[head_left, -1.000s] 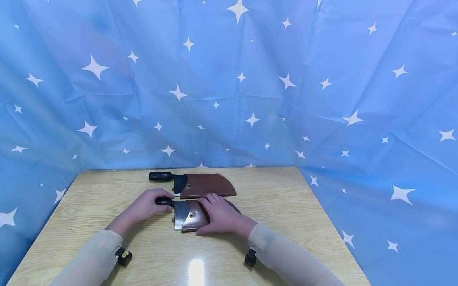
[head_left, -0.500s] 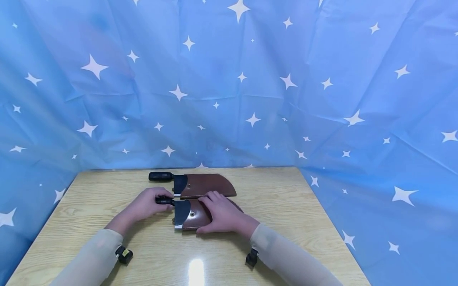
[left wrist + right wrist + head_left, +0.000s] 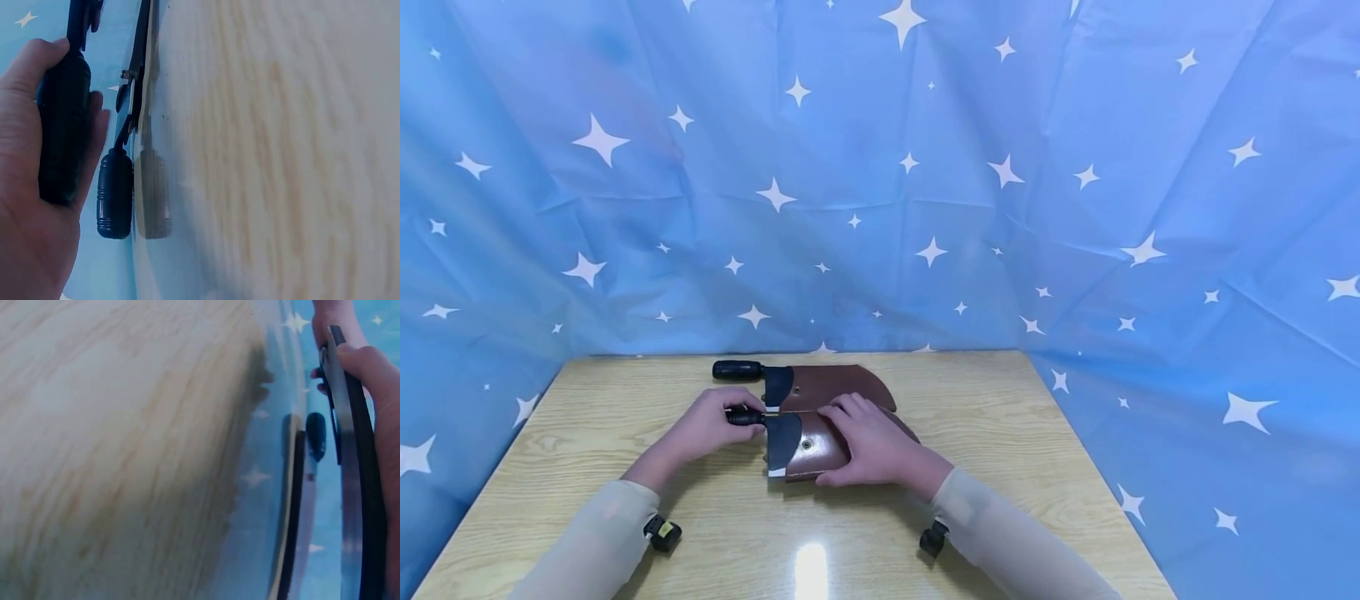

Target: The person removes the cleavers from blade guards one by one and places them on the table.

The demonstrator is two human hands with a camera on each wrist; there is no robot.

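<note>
A cleaver in a brown leather sheath [image 3: 820, 446] is held just above the table by both hands, its black handle to the left. My left hand [image 3: 707, 425] grips that handle [image 3: 62, 131], thumb along one side and fingers round the other. With the thumb at the near edge and the fingers over the far edge, my right hand [image 3: 872, 442] holds the sheath. In the right wrist view the held cleaver [image 3: 353, 462] stands edge-on, off the tabletop. The sheath's right end is partly hidden behind the right hand.
A second sheathed cleaver [image 3: 842, 383] lies on the table just behind, its black handle [image 3: 737, 370] also to the left. The wooden table [image 3: 985, 400] ends at a blue star-patterned cloth [image 3: 865, 208]. Light glares on the near tabletop.
Both hands have lifted the near cleaver slightly and shifted it a little to the right. Its sheath now overlaps the far one's lower edge in the head view. The far cleaver has stayed still.
</note>
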